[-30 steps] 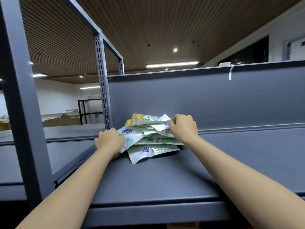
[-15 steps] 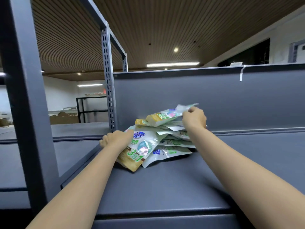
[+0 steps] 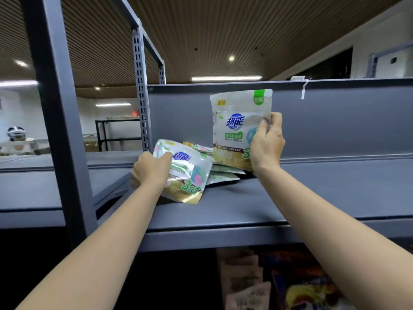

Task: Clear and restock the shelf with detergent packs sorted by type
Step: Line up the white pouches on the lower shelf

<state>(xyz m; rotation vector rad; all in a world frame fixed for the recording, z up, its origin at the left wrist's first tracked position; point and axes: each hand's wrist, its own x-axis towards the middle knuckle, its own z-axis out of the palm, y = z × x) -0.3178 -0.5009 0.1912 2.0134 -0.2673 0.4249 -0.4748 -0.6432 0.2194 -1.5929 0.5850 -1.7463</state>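
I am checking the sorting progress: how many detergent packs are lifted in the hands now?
2. The right hand holds one upright pack above the pile; the left hand holds a tilted pack at the pile's left. More packs lie in the pile, partly hidden.

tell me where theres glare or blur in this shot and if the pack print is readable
Head view: glare streaks the foil pouch gripped by the left hand; the upright pouch held by the right hand shows its logo sharply, small text unreadable; ceiling lights bloom; wide-angle lens bends the shelf post; lower shelf goods are dark and blurred.
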